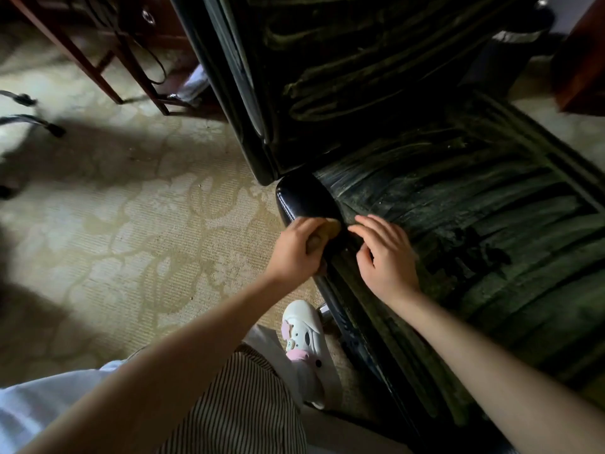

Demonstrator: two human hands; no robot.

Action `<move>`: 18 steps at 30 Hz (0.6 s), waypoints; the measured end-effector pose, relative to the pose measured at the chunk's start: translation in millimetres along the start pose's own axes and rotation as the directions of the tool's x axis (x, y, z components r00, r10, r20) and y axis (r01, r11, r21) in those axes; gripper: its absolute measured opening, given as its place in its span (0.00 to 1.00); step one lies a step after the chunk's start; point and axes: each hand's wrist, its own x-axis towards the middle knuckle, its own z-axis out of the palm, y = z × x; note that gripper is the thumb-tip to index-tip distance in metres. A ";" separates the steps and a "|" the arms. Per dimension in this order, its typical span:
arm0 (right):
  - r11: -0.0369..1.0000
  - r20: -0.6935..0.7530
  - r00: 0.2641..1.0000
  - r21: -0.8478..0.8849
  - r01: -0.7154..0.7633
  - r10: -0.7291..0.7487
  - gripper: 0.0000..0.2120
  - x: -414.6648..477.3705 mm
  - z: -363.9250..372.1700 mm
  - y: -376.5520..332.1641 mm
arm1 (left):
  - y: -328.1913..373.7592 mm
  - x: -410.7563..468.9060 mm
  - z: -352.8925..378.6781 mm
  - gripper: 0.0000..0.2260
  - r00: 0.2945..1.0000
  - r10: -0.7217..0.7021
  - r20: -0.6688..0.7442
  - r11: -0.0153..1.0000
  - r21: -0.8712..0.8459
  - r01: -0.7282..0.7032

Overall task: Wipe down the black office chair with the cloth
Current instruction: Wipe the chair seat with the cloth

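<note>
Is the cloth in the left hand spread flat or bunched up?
Bunched up. The left hand grips the small yellowish cloth as a wad against the black office chair; little of it shows.

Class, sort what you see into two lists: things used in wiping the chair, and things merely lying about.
In the job: black office chair, cloth, left hand gripping it, right hand on the chair.
Just there: wooden furniture legs, patterned carpet.

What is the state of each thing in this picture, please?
chair, streaked with wipe marks
cloth, bunched, pressed on the chair's edge
left hand, grips the cloth
right hand, rests on the chair, fingers relaxed
shoe, on the carpet beside the chair
</note>
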 end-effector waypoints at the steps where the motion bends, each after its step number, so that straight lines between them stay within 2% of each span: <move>1: 0.999 0.014 1.000 -0.043 -0.014 0.015 0.19 0.8 -4.2 0.9 | -1.7 8.1 -5.5 0.13 0.996 -0.068 -0.065 0.998 -0.016 0.067; 4: 0.979 0.054 0.997 -0.198 -0.051 0.063 0.21 3.2 -17.3 9.0 | -9.8 44.1 -19.3 0.14 0.968 -0.178 -0.174 0.982 0.032 0.186; 7: 0.955 0.127 0.987 -0.289 -0.061 0.101 0.24 -1.6 -24.8 23.5 | -16.6 79.5 -24.0 0.14 0.973 -0.143 -0.182 0.982 0.099 0.163; 10: 0.958 0.144 0.985 -0.283 -0.053 0.096 0.24 -10.8 -23.1 34.6 | -21.0 99.4 -12.9 0.15 0.965 -0.168 -0.202 0.980 0.075 0.186; 15: 0.961 0.150 0.987 -0.275 -0.011 0.054 0.23 -11.5 -16.5 37.7 | -27.9 111.1 11.2 0.17 0.956 -0.234 -0.179 0.915 0.291 0.279; 18: 0.962 0.157 0.986 -0.273 -0.017 0.062 0.23 -14.9 -15.3 38.3 | -25.9 111.8 8.8 0.17 0.958 -0.253 -0.136 0.910 0.302 0.283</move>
